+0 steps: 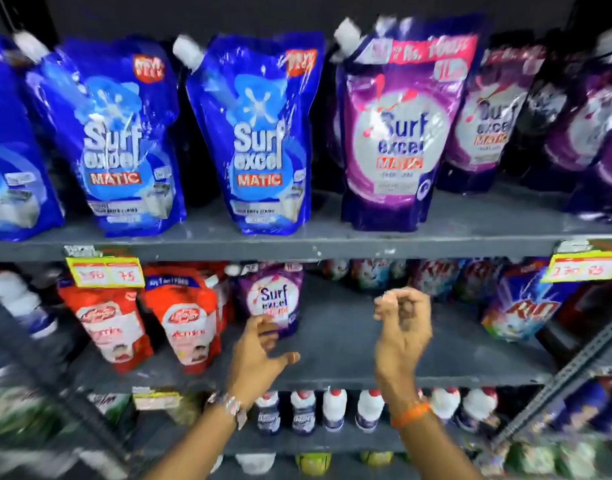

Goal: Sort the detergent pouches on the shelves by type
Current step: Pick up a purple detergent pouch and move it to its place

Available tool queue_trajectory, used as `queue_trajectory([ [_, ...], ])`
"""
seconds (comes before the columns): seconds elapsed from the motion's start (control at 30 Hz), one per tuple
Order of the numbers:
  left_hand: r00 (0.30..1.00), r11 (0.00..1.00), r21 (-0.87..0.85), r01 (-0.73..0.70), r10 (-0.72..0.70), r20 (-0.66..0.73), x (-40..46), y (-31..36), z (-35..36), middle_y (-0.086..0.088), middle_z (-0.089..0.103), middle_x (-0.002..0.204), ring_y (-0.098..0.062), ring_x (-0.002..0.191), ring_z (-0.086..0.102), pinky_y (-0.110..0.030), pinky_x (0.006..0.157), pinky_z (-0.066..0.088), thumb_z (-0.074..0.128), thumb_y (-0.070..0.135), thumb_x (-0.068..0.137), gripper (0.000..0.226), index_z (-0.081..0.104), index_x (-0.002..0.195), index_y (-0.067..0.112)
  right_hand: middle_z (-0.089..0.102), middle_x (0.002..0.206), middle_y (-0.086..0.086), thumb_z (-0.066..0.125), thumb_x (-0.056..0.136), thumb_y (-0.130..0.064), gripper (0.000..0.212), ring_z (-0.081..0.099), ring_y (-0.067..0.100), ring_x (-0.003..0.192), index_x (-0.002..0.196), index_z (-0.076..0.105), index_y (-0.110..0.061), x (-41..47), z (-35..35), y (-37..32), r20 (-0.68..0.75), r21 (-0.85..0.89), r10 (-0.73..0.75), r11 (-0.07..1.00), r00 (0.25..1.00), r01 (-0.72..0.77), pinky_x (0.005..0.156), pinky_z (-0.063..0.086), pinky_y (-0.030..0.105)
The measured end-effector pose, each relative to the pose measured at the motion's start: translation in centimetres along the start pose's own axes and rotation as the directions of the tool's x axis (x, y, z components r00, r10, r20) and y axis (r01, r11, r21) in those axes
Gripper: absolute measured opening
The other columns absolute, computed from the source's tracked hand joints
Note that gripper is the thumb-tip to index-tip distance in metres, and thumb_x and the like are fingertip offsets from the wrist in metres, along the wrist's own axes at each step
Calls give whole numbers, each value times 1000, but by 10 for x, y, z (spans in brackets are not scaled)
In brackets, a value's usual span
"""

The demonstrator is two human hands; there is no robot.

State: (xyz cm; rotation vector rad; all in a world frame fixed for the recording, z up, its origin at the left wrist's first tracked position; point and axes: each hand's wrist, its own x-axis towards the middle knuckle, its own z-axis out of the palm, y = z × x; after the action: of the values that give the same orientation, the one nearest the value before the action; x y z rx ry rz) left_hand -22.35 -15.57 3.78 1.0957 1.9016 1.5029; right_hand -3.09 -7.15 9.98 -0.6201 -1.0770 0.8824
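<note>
Reaching with spread fingers, the left hand point(259, 355) nears the stray purple pouch point(271, 299) just beyond it for re-sorting, the right hand point(403, 327) loosely curled, both hands empty.

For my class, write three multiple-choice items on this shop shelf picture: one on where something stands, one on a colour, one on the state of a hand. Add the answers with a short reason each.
1. Where does the lone purple Surf Excel pouch on the middle shelf stand?
A. Just right of the red pouches
B. Among the white bottles below
C. At the far right by the sloped bar

2. What colour are the two Surf Excel pouches seen whole at the left of the top shelf?
A. Green
B. Blue
C. Red

3. What is the left hand doing?
A. Gripping a bottle
B. Lying flat on the shelf
C. Open and empty, fingers spread near the purple pouch

Answers:
1 A: it stands directly beside the red pouches.
2 B: both packs are blue with white spouts.
3 C: nothing is in its fingers; the right hand is empty too, fingers curled.
</note>
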Motion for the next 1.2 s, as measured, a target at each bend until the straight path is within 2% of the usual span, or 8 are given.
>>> queue_trajectory([
  [0.17,988,985,89,151,-148,-35,25,-69,-4,5,46,133,-14,125,47,-26,100,43,98,11,50,108,33,137,15,56,84,5,57,99,1,19,50,17,76,97,57,-17,-29,29,86,280,-190,366,927,888,-322,75,45,31],
  [0.3,977,970,118,213,-212,-27,53,-95,-1,-6,37,153,-21,140,39,-29,114,36,98,12,50,126,24,151,5,56,111,11,57,96,8,33,62,-1,91,127,48,4,-15,55,137,409,-303,508,859,758,-412,84,51,14],
  [0.4,982,982,67,178,-172,-82,77,-106,4,-2,52,138,-24,128,52,-10,88,49,95,-3,48,117,31,146,5,53,128,14,56,96,10,48,62,-7,100,139,36,8,0,78,159,537,-368,513,857,669,-362,82,53,11],
  [0.5,973,976,78,204,-194,-125,96,-114,8,-5,64,128,-25,113,63,-28,80,56,97,6,48,108,36,138,10,55,129,8,51,94,19,57,62,-14,103,145,27,9,7,95,176,623,-381,499,866,602,-323,84,51,7],
  [0.7,972,977,139,161,-133,-193,98,-124,9,-15,65,130,-30,117,63,-48,95,54,94,22,60,91,44,134,4,57,133,26,55,95,13,49,59,23,115,139,35,8,12,94,190,624,-369,506,862,596,-347,95,57,26],
  [0.83,968,979,136,149,-117,-221,75,-124,18,-9,69,124,-24,111,66,-45,91,56,95,26,57,87,50,129,10,64,123,10,58,96,5,39,64,22,114,131,43,-5,1,71,184,628,-339,495,869,601,-361,97,57,33],
  [0.97,967,976,165,140,-99,-234,34,-118,35,-7,68,125,-24,114,65,-46,93,56,95,27,56,91,50,132,11,64,128,19,59,97,0,34,64,33,121,128,45,3,-9,33,167,644,-325,481,876,595,-356,98,58,43],
  [1.2,984,994,38,104,-97,-152,-52,-87,68,5,72,120,-10,111,69,-44,90,60,95,28,53,92,51,133,21,71,117,1,63,97,-7,25,69,15,111,120,54,-12,-27,-51,108,629,-283,456,888,629,-361,94,60,39],
])
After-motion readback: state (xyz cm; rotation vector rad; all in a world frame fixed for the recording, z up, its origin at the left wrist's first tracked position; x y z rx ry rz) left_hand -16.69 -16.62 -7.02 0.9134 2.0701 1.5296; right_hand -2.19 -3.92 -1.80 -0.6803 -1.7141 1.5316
